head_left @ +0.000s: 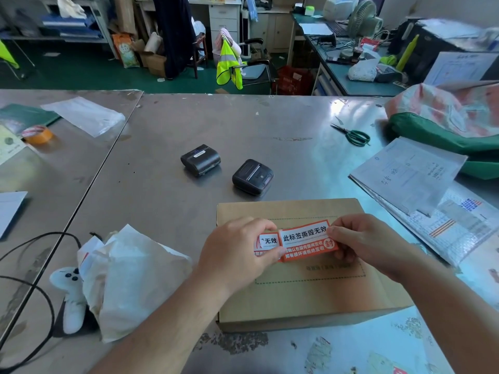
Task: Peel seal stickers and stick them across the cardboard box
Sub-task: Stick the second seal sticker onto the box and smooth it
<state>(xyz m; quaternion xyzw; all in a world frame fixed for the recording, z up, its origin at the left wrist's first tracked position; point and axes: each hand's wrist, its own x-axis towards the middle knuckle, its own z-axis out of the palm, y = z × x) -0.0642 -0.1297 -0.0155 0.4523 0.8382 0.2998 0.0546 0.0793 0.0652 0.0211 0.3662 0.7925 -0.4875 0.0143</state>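
Note:
A brown cardboard box (310, 298) lies flat on the metal table (167, 136), close to me. Over its top I hold a strip of orange and white seal stickers (305, 242) with black print. My left hand (237, 252) pinches the strip's left end, where a second sticker (266, 242) shows partly under my fingers. My right hand (361, 244) pinches the right end of the front sticker. The strip hangs just above the box's dashed rectangle; whether it touches the cardboard I cannot tell.
Two small black label printers (200, 159) (253, 176) sit beyond the box. Crumpled white paper (127, 279), a white plush toy (68, 295) and black cables (40, 265) lie left. Green scissors (353, 134), paper forms (410, 174) and a green bag (442, 139) lie right. Orange tape roll (37, 134) far left.

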